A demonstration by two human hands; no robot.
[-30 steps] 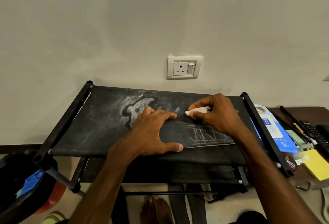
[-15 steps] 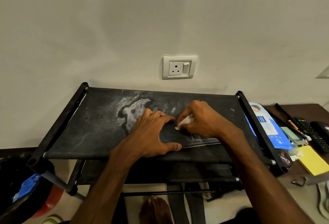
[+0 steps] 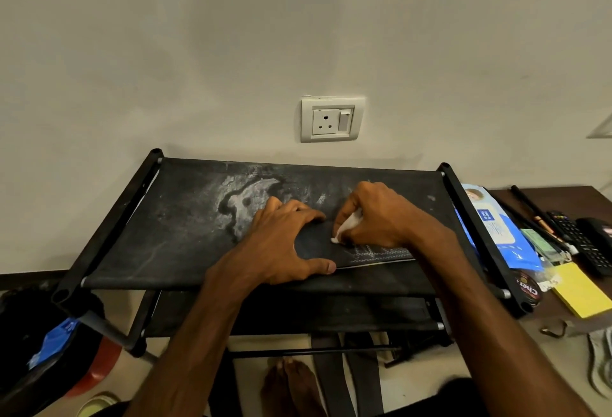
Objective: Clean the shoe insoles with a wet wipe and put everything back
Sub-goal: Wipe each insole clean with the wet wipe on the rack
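Observation:
A dark insole [image 3: 374,252] with pale stitching lies flat on the top fabric shelf of a black shoe rack [image 3: 185,237]. My left hand [image 3: 281,247] presses it down, fingers spread flat and thumb along its near edge. My right hand [image 3: 381,218] grips a bunched white wet wipe [image 3: 346,227] and holds it against the insole's middle. My hands cover much of the insole. A blue pack of wet wipes [image 3: 496,231] leans against the rack's right side.
A wall socket [image 3: 332,119] sits above the rack. A brown table at the right carries yellow sticky notes [image 3: 583,294], a remote [image 3: 583,241], pens and a small tin [image 3: 528,289]. A black bin [image 3: 36,347] stands at lower left. Footwear lies under the rack.
My right hand has drawn the wipe leftward along the insole, toward my left hand's fingertips. The left hand has stayed pressed on the insole.

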